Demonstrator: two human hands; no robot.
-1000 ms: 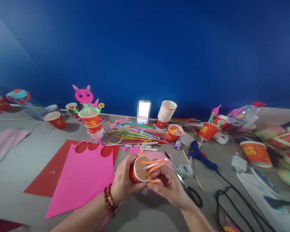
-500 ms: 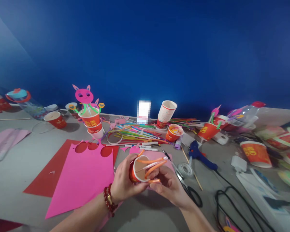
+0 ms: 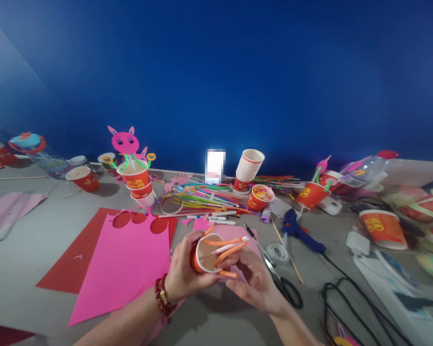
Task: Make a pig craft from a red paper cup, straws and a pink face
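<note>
My left hand [image 3: 185, 269], with a red beaded bracelet at the wrist, is wrapped round a red paper cup [image 3: 197, 257], its mouth tilted toward the right. Orange pipe cleaners [image 3: 226, 241] and a white stick come out of the cup's opening and over its rim. My right hand [image 3: 254, 278] is at the cup's right side, its fingertips at an orange pipe cleaner by the rim. The thumb of that hand is apart from the fingers, below the lower orange end.
Pink paper [image 3: 130, 269] lies over red paper at the left. Behind are a cup figure [image 3: 135, 180], pipe cleaners [image 3: 202, 197] and stacked cups [image 3: 248, 166]. Scissors [image 3: 288, 288], tape [image 3: 277, 253] and a blue glue gun [image 3: 298, 230] with its cord lie right.
The cup has turned and shifted slightly left in my left hand. My right thumb has moved away from the lower orange end, which it was touching before.
</note>
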